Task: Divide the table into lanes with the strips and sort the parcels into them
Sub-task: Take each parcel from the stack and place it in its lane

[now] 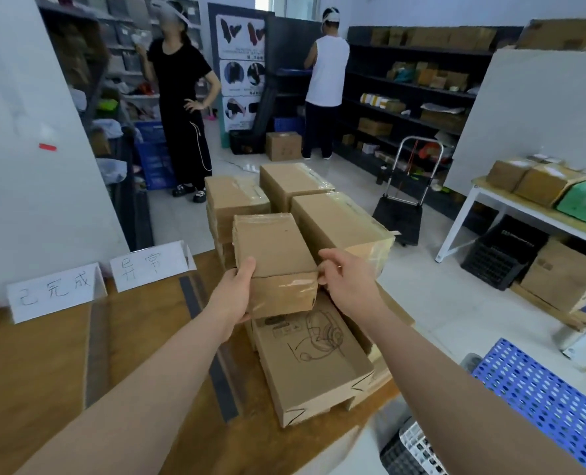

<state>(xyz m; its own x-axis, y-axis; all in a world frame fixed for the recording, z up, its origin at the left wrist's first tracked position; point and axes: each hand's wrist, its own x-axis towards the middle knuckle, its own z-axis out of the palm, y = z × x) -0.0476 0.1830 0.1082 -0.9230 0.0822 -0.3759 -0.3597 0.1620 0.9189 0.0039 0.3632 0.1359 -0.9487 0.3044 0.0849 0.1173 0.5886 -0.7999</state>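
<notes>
One parcel (274,248) gripped between both hands (233,296) (349,286)

Arms outstretched, left hand (236,293) gripping parcel (274,248), right hand (348,282) holding its edge

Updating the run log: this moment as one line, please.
step: sorting | left hand: grips small parcel | right hand: pinches its right edge | position: over headphone box | strips: two on table

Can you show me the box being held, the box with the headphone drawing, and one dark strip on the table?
held box (271,243): head view, middle of its top face.
headphone box (319,382): head view, top face below the drawing.
dark strip (223,389): head view, its lower stretch.
</notes>
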